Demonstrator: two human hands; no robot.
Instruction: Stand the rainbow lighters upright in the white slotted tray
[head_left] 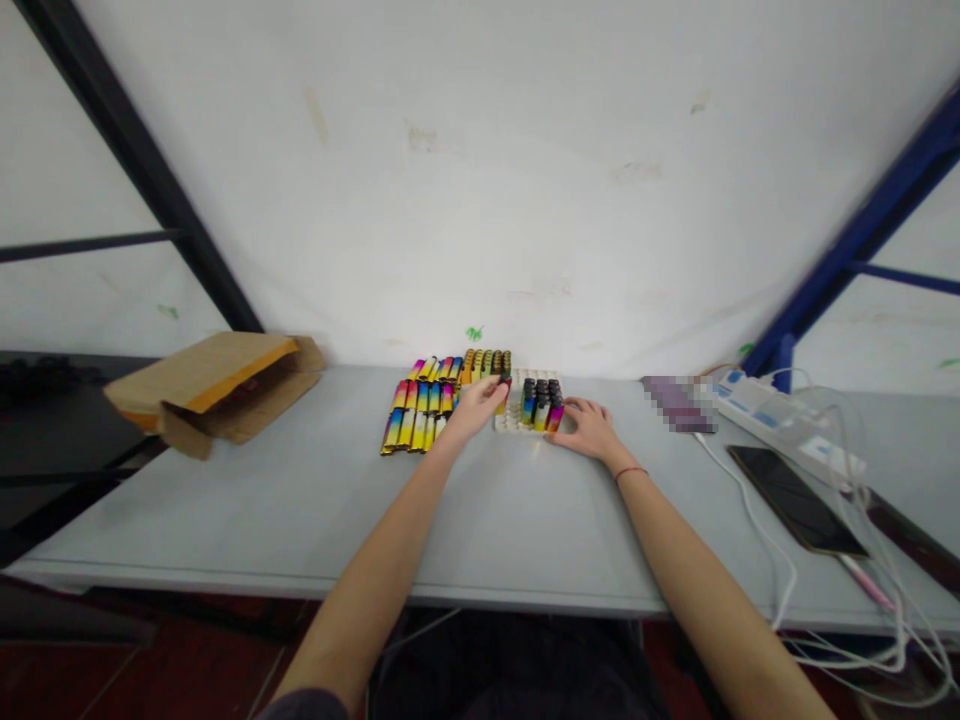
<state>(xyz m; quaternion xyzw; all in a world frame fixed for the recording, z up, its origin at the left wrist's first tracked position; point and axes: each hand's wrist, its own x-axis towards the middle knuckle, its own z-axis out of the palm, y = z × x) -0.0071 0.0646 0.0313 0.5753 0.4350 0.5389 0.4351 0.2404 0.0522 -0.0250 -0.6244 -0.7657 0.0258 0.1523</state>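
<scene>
Near the tabletop's back edge, the left hand pinches a lighter while the loosely open right hand apparently steadies the tray.

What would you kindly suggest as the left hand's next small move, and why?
Probably seat its lighter in a free slot: the left hand holds it at the left side of the tray, where slots look open, and the right hand is at the tray's right side.
</scene>
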